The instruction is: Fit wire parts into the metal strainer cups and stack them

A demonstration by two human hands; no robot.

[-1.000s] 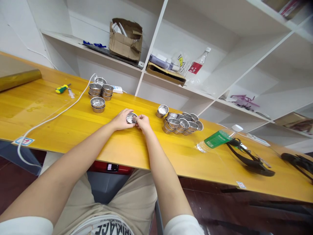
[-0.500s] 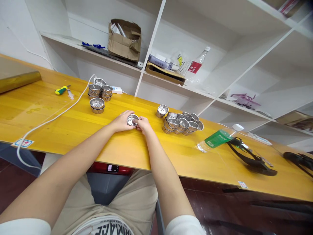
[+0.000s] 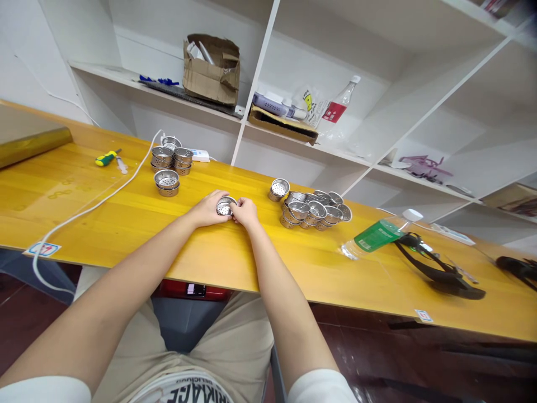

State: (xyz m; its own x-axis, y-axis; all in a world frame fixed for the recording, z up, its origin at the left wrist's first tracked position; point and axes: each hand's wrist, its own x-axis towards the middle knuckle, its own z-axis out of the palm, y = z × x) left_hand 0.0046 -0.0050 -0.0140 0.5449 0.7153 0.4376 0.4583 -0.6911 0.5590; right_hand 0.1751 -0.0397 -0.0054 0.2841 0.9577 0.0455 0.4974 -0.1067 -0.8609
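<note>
Between my two hands is a small, shiny metal strainer basket (image 3: 225, 206) with a perforated bottom, its open side facing up toward me. My left hand (image 3: 208, 209) wraps round its left side. On the right, my right hand (image 3: 245, 212) pinches the rim, with its thumb reaching over the inside edge. The undersides of the fingers are hidden. Similar strainer baskets stand in stacks to the left (image 3: 166, 180) and in a larger cluster (image 3: 308, 211) to the right. One short stack (image 3: 279, 189) sits at that cluster's left edge.
On the wooden table (image 3: 235, 257) lie a yellow-green screwdriver (image 3: 106, 158), a white cable (image 3: 100, 198), a tipped bottle with a green label (image 3: 380, 235) and a black strap-like object (image 3: 436, 274). Behind it, white shelves hold a cardboard box (image 3: 212, 75) and a red-labelled bottle (image 3: 338, 106).
Both hands keep hold of the strainer basket in nearly the same place. The right thumb and fingers have shifted slightly at the rim. The view has turned a little.
</note>
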